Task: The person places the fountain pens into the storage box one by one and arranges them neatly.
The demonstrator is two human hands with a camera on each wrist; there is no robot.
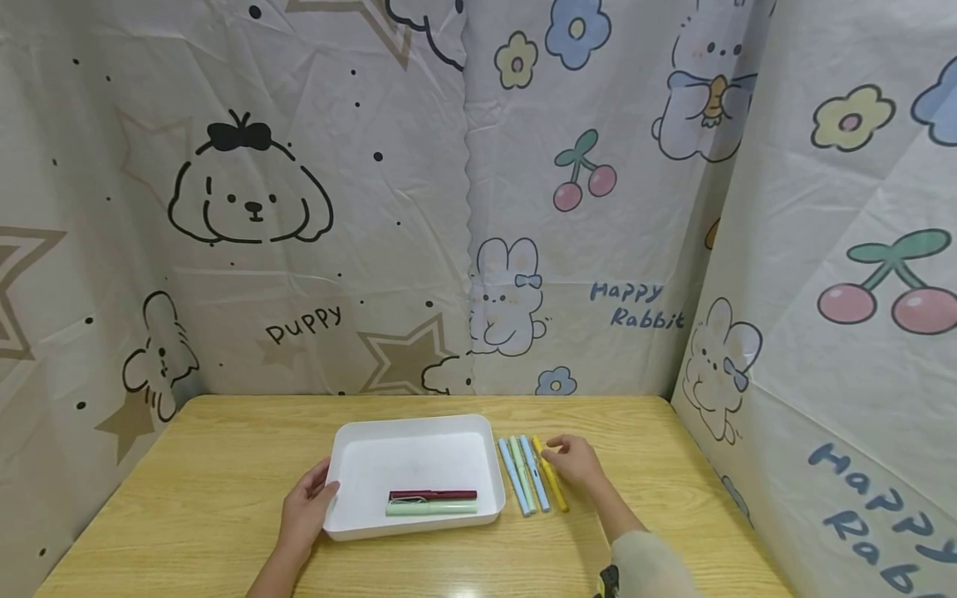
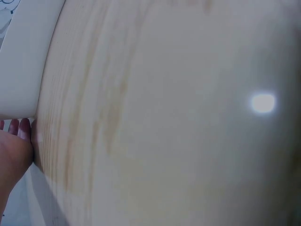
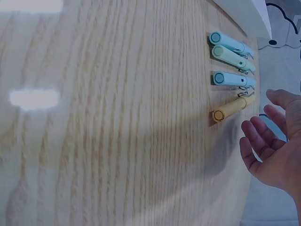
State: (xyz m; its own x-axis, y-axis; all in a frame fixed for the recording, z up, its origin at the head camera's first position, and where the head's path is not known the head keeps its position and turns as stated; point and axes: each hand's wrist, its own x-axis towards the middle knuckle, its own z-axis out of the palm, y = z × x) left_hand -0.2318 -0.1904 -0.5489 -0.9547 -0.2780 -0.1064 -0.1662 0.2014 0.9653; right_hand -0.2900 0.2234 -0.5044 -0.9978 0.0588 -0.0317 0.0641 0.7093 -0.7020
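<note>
A shallow white tray (image 1: 407,457) sits on the table, and my left hand (image 1: 302,507) holds its left edge, thumb at the rim. In the tray lie a dark red pen (image 1: 441,495) and a light green pen (image 1: 437,508) with a metal clip. Right of the tray, side by side, are a light blue pen (image 1: 513,477), a mint green pen (image 1: 522,473), a second light blue pen (image 1: 534,473) and a yellow pen (image 1: 553,482). My right hand (image 3: 275,139) hovers beside the yellow pen, its fingers loosely bent and nothing between them.
The wooden table (image 1: 217,490) carries the tray and pens. Printed cloth curtains (image 1: 404,249) stand behind it, and another cloth wall (image 1: 822,374) borders the right side.
</note>
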